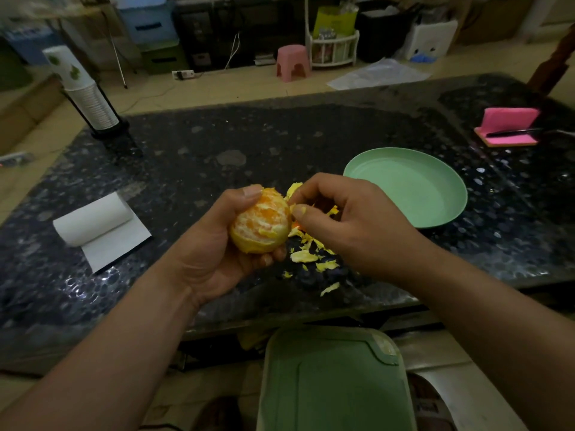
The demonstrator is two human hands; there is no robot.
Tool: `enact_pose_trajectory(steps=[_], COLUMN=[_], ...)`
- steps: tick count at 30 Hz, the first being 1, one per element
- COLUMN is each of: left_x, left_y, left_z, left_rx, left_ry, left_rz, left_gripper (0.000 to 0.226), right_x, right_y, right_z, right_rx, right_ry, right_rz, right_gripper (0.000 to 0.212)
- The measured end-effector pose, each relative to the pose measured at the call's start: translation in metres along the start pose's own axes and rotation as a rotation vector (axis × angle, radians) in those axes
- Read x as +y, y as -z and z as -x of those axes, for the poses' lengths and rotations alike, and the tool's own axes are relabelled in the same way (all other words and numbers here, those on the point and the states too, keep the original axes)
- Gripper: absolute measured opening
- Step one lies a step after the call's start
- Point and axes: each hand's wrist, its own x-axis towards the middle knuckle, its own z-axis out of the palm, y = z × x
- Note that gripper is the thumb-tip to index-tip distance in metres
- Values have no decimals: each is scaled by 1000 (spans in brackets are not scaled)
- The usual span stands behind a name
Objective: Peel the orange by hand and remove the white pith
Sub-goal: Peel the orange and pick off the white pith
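A mostly peeled orange (260,223) is held above the dark table, with pale pith patches on its flesh and yellow rind still on its underside. My left hand (217,244) grips it from the left and below, thumb on top. My right hand (345,219) is at the orange's right side, thumb and forefinger pinching a strip of peel (293,190) that sticks up from the fruit. Several torn peel scraps (311,255) lie on the table under my right hand.
An empty green plate (407,188) sits right of my hands. A roll of white paper (96,220) lies at the left, a stack of paper cups (84,91) at the far left, pink sponges (510,126) at the far right. A green bin lid (329,381) is below the table edge.
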Motion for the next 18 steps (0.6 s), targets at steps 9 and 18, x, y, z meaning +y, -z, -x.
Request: enact_pose_trajectory(steps=[9, 18], left_x=[-3, -3], left_y=[-6, -1], left_z=[2, -1], left_rx=[13, -80], left_ry=[-15, -31], left_rz=[-75, -9], left_gripper=[44, 75], right_x=[0, -1], right_y=[-4, -3], right_z=[-1, -1], right_rx=[107, 96], right_ry=[32, 31], right_rz=[149, 97], right_gripper=[11, 10])
